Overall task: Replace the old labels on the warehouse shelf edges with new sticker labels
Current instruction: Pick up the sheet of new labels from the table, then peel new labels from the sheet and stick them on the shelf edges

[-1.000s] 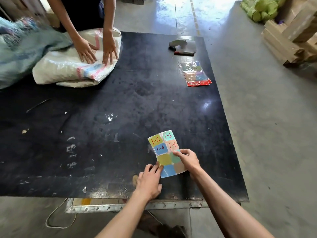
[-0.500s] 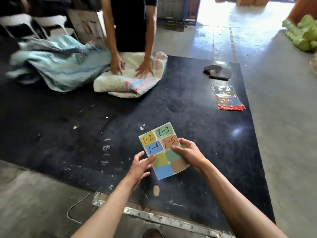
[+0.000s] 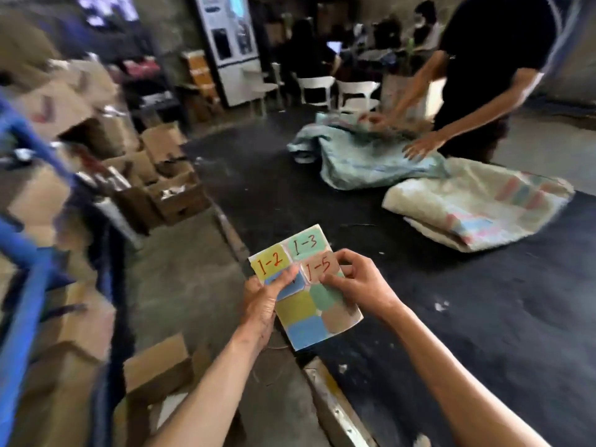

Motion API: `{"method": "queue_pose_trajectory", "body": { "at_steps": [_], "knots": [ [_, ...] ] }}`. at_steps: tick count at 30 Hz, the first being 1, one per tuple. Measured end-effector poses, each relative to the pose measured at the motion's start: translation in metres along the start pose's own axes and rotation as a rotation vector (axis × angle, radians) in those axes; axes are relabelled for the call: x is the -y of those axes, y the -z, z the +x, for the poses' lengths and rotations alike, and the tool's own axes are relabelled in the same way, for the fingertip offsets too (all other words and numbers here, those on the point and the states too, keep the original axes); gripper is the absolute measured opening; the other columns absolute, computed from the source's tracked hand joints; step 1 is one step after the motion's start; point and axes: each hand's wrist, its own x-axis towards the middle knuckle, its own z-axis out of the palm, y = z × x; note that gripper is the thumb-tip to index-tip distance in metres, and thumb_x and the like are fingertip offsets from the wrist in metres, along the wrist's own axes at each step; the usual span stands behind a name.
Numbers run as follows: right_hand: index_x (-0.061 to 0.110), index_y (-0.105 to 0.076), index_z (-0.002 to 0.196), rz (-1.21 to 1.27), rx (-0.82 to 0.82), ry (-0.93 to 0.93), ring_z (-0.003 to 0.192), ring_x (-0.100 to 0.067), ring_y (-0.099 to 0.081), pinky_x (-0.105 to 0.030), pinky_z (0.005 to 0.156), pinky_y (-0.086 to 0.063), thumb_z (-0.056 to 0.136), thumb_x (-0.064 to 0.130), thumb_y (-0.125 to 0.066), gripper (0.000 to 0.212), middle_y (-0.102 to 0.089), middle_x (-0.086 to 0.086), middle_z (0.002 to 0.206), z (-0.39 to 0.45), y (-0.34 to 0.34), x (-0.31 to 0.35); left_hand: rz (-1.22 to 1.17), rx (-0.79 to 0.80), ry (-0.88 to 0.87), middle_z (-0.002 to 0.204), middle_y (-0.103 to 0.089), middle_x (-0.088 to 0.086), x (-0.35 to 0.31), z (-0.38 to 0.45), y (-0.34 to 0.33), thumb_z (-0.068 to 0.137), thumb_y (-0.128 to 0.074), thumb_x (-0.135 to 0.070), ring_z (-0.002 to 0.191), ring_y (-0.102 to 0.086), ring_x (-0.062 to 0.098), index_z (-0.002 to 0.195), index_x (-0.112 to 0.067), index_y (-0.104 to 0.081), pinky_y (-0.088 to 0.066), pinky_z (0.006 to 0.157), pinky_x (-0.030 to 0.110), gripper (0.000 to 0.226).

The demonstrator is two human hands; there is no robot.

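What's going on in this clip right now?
A person holds a sticker sheet in both hands, left hand on its left edge, right hand pinching at the 1-5 label. Labels 1-2 and 1-3 sit above. Across the black table, another person handles sacks.

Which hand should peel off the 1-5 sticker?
Probably the right hand: its fingertips already pinch the 1-5 sticker, while the left hand supports the sticker sheet.
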Motion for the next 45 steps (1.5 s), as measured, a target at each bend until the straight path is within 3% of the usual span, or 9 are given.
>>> {"method": "queue_pose_trajectory", "body": {
  "at_steps": [5, 10, 13, 18, 27, 29, 38, 42, 45],
  "knots": [
    [0.009, -0.057, 0.101, -0.002, 0.168, 0.115, 0.082, -0.020, -0.074, -0.032, 0.066, -0.060, 0.084, 0.001, -0.071, 0.024, -0.077, -0.007, 0.091, 0.034, -0.084, 0.025, -0.005, -0.180, -0.060, 0.089, -0.080, 0.003, -0.045, -0.020, 0.080, 0.051, -0.091, -0.027, 0.079, -0.076, 0.017, 0.086, -0.023, -0.081, -0.061, 0.068, 0.033, 0.037],
    [0.022, -0.048, 0.118, -0.021, 0.360, 0.271, 0.094, -0.017, -0.072, -0.037, 0.076, -0.061, 0.076, 0.003, -0.078, 0.055, -0.073, -0.002, 0.101, 0.045, -0.177, 0.062, -0.058, -0.572, -0.130, 0.067, -0.077, -0.007, -0.088, -0.047, 0.151, 0.063, -0.088, -0.031, 0.057, -0.071, 0.004, 0.068, -0.033, -0.080, -0.053, 0.048, 0.020, 0.010],
    [0.039, -0.041, 0.132, -0.015, 0.443, 0.406, 0.095, -0.013, -0.072, -0.029, 0.079, -0.060, 0.077, 0.010, -0.080, 0.073, -0.071, 0.000, 0.103, 0.045, -0.223, 0.089, -0.076, -0.743, -0.180, 0.069, -0.078, -0.004, -0.110, -0.062, 0.185, 0.069, -0.088, -0.025, 0.057, -0.072, 0.008, 0.074, -0.019, -0.078, -0.051, 0.044, 0.021, 0.012],
    [0.039, -0.043, 0.138, -0.019, 0.545, 0.595, 0.096, -0.010, -0.071, -0.036, 0.080, -0.061, 0.087, 0.014, -0.071, 0.063, -0.071, 0.006, 0.108, 0.040, -0.304, 0.136, -0.068, -0.863, -0.253, 0.080, -0.080, 0.004, -0.152, -0.099, 0.243, 0.073, -0.085, -0.026, 0.067, -0.074, 0.017, 0.089, -0.014, -0.077, -0.058, 0.060, 0.031, 0.022],
    [0.037, -0.057, 0.132, -0.067, 0.736, 0.814, 0.092, -0.025, -0.069, -0.051, 0.078, -0.057, 0.089, 0.024, -0.072, 0.048, -0.067, 0.008, 0.119, 0.029, -0.421, 0.196, -0.042, -0.884, -0.295, 0.079, -0.079, 0.010, -0.210, -0.160, 0.345, 0.072, -0.085, -0.019, 0.067, -0.075, 0.022, 0.077, -0.013, -0.079, -0.058, 0.055, 0.029, 0.009],
    [0.030, -0.061, 0.129, -0.128, 0.801, 0.873, 0.105, -0.013, -0.065, -0.047, 0.086, -0.055, 0.088, 0.024, -0.072, 0.043, -0.063, 0.010, 0.122, 0.028, -0.444, 0.210, -0.032, -0.871, -0.290, 0.081, -0.079, 0.013, -0.220, -0.172, 0.366, 0.071, -0.085, -0.020, 0.072, -0.076, 0.027, 0.080, -0.013, -0.080, -0.061, 0.065, 0.036, 0.013],
    [0.030, -0.070, 0.111, -0.220, 1.054, 0.997, 0.099, -0.007, -0.068, -0.027, 0.079, -0.059, 0.088, 0.019, -0.073, 0.026, -0.065, 0.009, 0.113, 0.013, -0.529, 0.254, -0.023, -0.834, -0.247, 0.065, -0.076, 0.004, -0.248, -0.213, 0.440, 0.070, -0.086, -0.023, 0.055, -0.072, 0.017, 0.070, -0.017, -0.076, -0.054, 0.045, 0.025, 0.012],
    [0.019, -0.071, 0.101, -0.124, 1.035, 0.905, 0.092, -0.021, -0.069, -0.047, 0.082, -0.058, 0.088, 0.013, -0.072, 0.014, -0.069, 0.000, 0.103, 0.018, -0.553, 0.258, 0.029, -0.820, -0.244, 0.075, -0.079, 0.009, -0.255, -0.217, 0.455, 0.074, -0.083, -0.023, 0.060, -0.073, 0.018, 0.080, -0.014, -0.078, -0.054, 0.047, 0.025, 0.012],
    [0.019, -0.071, 0.110, -0.125, 1.031, 0.927, 0.093, -0.023, -0.069, -0.045, 0.084, -0.057, 0.089, 0.013, -0.071, 0.021, -0.072, -0.002, 0.105, 0.024, -0.567, 0.261, 0.037, -0.840, -0.250, 0.079, -0.079, 0.010, -0.260, -0.214, 0.465, 0.076, -0.082, -0.022, 0.062, -0.074, 0.019, 0.083, -0.013, -0.079, -0.054, 0.048, 0.025, 0.012]
  ]
}}
